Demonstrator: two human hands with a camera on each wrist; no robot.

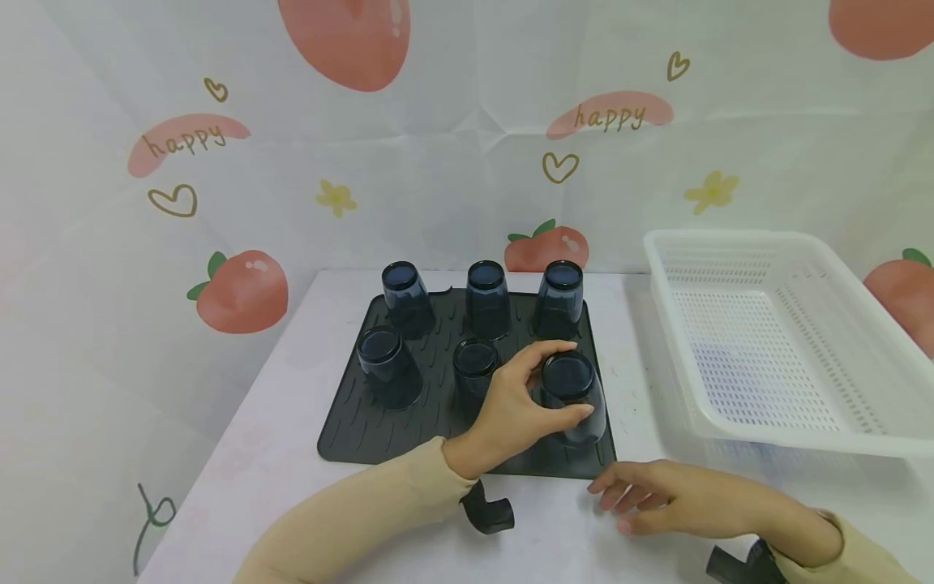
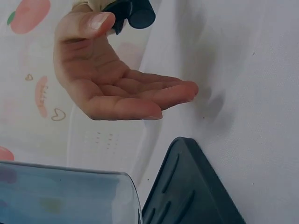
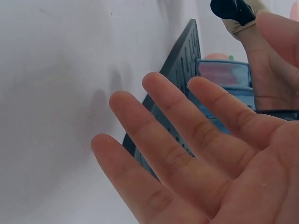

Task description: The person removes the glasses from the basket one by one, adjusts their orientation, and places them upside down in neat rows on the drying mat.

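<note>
My left hand (image 1: 516, 405) grips a dark blue-tinted drinking glass (image 1: 597, 415), thumb on the near side and a finger curled behind it. This glass stands upside down at the front right of a black ridged mat (image 1: 438, 434); whether its rim touches the mat I cannot tell. Beside the left hand is another upturned glass (image 1: 474, 361), partly hidden by it. In the left wrist view the held glass (image 2: 65, 193) fills the lower left. Just off the mat's front right corner, my right hand (image 1: 679, 499) hovers palm inward, fingers loosely extended and holding nothing.
More upturned glasses stand on the mat: one at front left (image 1: 390, 373), and a back row with left (image 1: 409, 300), middle (image 1: 487, 300) and right (image 1: 560, 296) ones. A white perforated plastic basket (image 1: 671, 341) sits on the white table (image 1: 292, 503) to the right.
</note>
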